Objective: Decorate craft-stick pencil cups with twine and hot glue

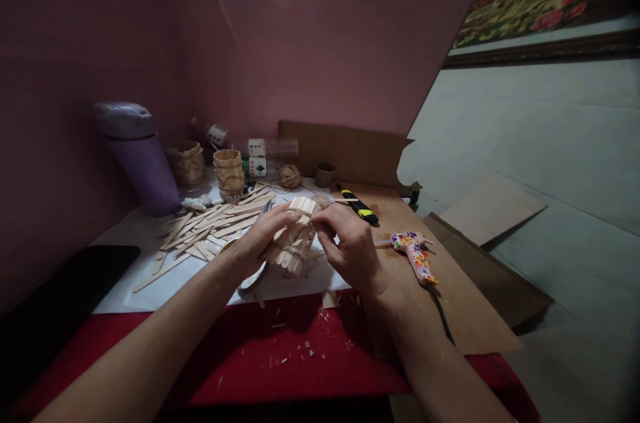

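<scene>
A small cup-like holder of pale craft sticks (294,246), with twine around it, is tilted over the front of the white sheet. My left hand (263,236) is wrapped round its left side. At the holder's upper right edge, my right hand (347,243) has its thumb and fingers pinched together; whatever they pinch is too small to make out. A thin pale stick (347,200) shows just above that hand, beside a bundle of twine (321,201). Loose craft sticks (200,230) lie in a spread pile to the left.
Two finished-looking stick holders (229,173), a purple bottle (143,163) and a twine ball (290,175) stand behind. On the brown board (460,303) at right lie a flowered glue gun (416,256) and a black-yellow cutter (357,203). Scraps dot the red cloth (300,370).
</scene>
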A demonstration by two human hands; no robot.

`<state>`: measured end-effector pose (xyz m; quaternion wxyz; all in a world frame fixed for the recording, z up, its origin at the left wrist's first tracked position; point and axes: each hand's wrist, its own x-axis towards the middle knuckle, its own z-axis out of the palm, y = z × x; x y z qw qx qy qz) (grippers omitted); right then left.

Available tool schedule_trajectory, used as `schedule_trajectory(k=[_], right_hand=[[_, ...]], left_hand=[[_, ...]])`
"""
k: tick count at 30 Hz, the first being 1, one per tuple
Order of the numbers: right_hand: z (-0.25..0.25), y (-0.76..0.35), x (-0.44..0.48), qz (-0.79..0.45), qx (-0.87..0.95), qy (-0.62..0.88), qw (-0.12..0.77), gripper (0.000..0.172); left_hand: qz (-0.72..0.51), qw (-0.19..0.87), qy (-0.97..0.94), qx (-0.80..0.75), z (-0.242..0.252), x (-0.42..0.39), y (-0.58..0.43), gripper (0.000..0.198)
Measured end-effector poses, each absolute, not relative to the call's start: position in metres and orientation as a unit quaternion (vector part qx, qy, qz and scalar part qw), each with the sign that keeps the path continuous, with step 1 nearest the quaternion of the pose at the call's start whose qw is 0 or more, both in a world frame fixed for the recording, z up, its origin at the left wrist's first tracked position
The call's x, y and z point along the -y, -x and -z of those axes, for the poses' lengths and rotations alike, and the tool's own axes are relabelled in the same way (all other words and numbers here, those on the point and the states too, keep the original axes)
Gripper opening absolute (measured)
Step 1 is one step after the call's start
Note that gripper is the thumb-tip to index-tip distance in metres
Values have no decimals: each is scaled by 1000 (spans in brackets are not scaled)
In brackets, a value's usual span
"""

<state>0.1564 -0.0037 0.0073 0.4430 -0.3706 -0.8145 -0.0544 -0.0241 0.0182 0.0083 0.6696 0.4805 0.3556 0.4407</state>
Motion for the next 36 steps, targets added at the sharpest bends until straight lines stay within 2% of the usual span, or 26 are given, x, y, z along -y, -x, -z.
schedule_trajectory(k=[10,16,19,36], right_hand=[[-7,-155,4,62,819,369,436,12],[-6,-156,3,74,816,374,435,12],[-5,-156,3,78,815,378,432,11],[-7,-153,6,100,812,387,426,10]], left_hand=[[-437,665,-494,-350,-11,-15,22,37],[-432,648,-508,-368,-9,-16,24,63],[-430,651,-509,-364,-11,-14,24,70],[-461,620,-525,-358,-6,-20,21,71]])
